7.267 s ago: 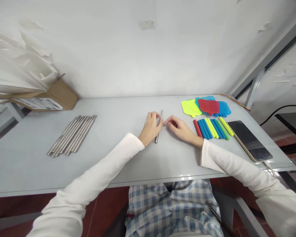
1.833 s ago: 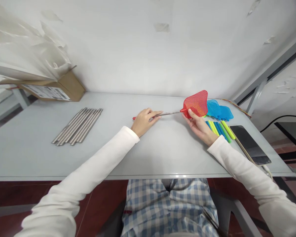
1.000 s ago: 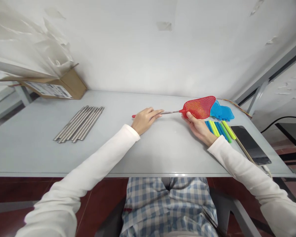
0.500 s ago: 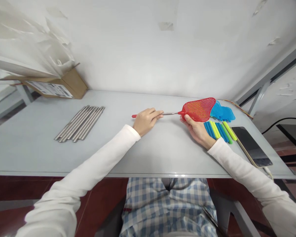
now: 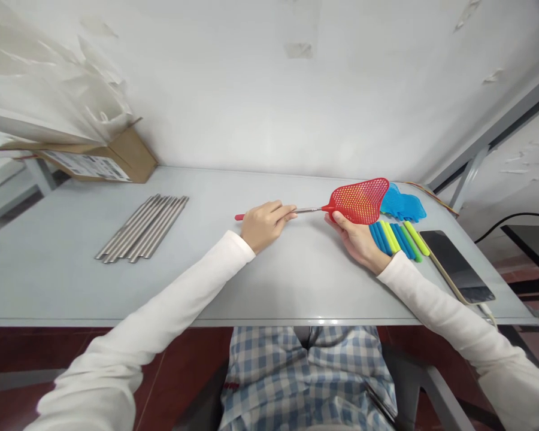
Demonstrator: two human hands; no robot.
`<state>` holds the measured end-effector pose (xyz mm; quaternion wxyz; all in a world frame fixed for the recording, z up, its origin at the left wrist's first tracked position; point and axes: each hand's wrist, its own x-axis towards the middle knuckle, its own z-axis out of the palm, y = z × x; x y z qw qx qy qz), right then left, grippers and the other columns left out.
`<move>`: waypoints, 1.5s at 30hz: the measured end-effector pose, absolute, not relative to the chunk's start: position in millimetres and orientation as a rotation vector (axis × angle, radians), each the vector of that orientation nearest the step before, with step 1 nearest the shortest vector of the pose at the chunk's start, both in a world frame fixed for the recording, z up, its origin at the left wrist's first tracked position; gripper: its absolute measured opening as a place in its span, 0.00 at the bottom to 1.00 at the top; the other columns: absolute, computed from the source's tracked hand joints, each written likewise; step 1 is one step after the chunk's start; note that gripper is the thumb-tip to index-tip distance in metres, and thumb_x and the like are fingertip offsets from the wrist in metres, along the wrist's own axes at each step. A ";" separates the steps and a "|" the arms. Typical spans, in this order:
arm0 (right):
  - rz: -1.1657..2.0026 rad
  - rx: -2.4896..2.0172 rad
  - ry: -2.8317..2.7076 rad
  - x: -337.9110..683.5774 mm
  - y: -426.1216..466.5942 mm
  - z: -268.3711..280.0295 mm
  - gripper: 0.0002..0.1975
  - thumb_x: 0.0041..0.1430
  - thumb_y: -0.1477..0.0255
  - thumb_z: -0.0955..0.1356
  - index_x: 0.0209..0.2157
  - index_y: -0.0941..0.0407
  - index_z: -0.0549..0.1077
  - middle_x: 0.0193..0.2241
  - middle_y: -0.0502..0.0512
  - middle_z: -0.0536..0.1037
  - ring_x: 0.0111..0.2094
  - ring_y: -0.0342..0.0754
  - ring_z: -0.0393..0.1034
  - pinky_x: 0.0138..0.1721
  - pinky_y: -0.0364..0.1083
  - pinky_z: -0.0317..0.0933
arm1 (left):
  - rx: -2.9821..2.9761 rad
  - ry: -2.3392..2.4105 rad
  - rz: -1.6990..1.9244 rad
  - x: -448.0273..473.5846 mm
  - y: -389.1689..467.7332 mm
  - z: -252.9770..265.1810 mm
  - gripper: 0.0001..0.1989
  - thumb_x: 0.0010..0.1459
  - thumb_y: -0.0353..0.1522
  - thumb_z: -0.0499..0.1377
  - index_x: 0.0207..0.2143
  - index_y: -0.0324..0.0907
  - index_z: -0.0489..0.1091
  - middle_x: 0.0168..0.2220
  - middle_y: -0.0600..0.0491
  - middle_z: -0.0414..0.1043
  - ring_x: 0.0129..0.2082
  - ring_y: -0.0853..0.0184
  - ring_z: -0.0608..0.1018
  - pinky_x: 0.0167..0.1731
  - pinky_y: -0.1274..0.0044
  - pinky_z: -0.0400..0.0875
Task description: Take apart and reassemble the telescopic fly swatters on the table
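A fly swatter (image 5: 359, 200) with a red perforated head and a thin metal shaft is held nearly level above the table. My left hand (image 5: 265, 225) is closed around the shaft, and a red handle end pokes out on its left. My right hand (image 5: 357, 239) pinches the base of the red head, thumb on top. Just right of that hand lie several blue, yellow and green handle tubes (image 5: 397, 240) in a row. Blue swatter heads (image 5: 404, 205) are piled behind them, partly covered by the red head.
Several metal rods (image 5: 144, 227) lie side by side on the left of the grey table (image 5: 251, 293). A cardboard box (image 5: 126, 157) stands at the back left against the wall. A phone (image 5: 456, 266) with a cable lies near the right edge.
Both hands keep their hold on the fly swatter. The view has shifted slightly, and the red handle end shows a little farther out to the left of my left hand.
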<state>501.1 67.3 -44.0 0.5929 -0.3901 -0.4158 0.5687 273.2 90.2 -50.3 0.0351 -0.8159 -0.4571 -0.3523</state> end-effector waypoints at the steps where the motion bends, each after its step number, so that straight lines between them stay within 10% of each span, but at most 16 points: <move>1: 1.322 -0.911 -0.963 500.4 66.5 -43.4 0.15 0.46 0.66 0.77 0.38 0.49 0.77 0.45 0.48 0.78 0.51 0.49 0.71 0.60 0.52 0.64 | -2.485 -1.415 -1.075 273.9 89.4 -50.6 0.22 0.68 0.44 0.47 0.41 0.45 0.78 0.27 0.51 0.72 0.28 0.68 0.73 0.27 0.75 0.59; 14: 1.503 -0.966 -0.957 505.1 79.1 -49.5 0.17 0.48 0.57 0.76 0.36 0.52 0.78 0.40 0.54 0.82 0.45 0.50 0.76 0.57 0.53 0.67 | -2.456 -1.711 -1.047 289.5 72.2 -36.9 0.17 0.66 0.42 0.51 0.38 0.44 0.75 0.32 0.52 0.76 0.32 0.67 0.76 0.27 0.76 0.59; 27: 1.672 -1.029 -1.321 512.3 78.8 -55.2 0.14 0.53 0.60 0.73 0.35 0.56 0.78 0.27 0.53 0.80 0.28 0.43 0.73 0.32 0.43 0.68 | -2.527 -2.389 -1.456 155.9 20.6 5.5 0.18 0.51 0.46 0.63 0.40 0.46 0.73 0.30 0.55 0.76 0.30 0.68 0.74 0.31 0.76 0.67; 34: 1.605 -1.061 -1.518 512.1 75.8 -55.7 0.17 0.57 0.57 0.70 0.36 0.57 0.78 0.27 0.52 0.78 0.27 0.42 0.70 0.32 0.43 0.65 | -1.508 -2.862 -1.082 38.5 -53.1 30.1 0.10 0.53 0.47 0.60 0.32 0.54 0.71 0.24 0.67 0.71 0.27 0.72 0.70 0.33 0.77 0.63; 45: 1.578 -1.054 -1.567 510.8 74.5 -53.2 0.19 0.55 0.55 0.71 0.35 0.57 0.76 0.26 0.51 0.77 0.26 0.41 0.69 0.32 0.43 0.64 | -1.337 -2.810 -0.556 -31.1 0.2 -4.8 0.10 0.48 0.42 0.57 0.22 0.48 0.64 0.14 0.59 0.58 0.23 0.66 0.60 0.29 0.79 0.54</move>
